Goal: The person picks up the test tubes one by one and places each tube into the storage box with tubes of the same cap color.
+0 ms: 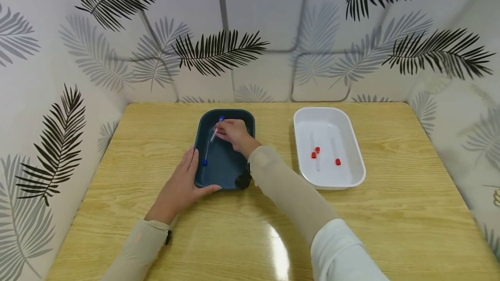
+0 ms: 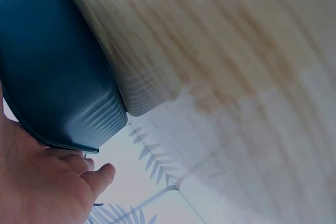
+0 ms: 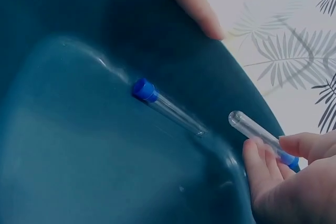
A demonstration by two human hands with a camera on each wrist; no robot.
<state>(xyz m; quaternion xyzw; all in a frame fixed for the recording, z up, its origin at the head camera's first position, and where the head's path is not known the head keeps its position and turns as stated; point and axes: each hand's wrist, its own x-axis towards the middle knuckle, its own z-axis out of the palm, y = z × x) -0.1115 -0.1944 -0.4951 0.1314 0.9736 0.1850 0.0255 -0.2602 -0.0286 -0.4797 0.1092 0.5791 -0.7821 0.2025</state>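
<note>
In the head view a dark blue-green tray (image 1: 226, 170) stands left of centre on the table. My right hand (image 1: 235, 135) pinches a clear test tube with a blue cap (image 3: 257, 131) above the tray, tilted, cap end toward the far side. A second blue-capped test tube (image 3: 178, 115) lies on the tray's floor along its left side. My left hand (image 1: 181, 187) rests on the tray's left rim, fingers straight along it and thumb stretched across the near edge. The left wrist view shows this hand (image 2: 44, 184) against the tray's outer wall.
To the right stands a white tray (image 1: 360, 169) with three red-capped test tubes (image 1: 317, 164) lying in it. Both trays sit on a wood-grain table (image 1: 273, 211). A wall with leaf patterns (image 1: 258, 77) closes off the table's far edge.
</note>
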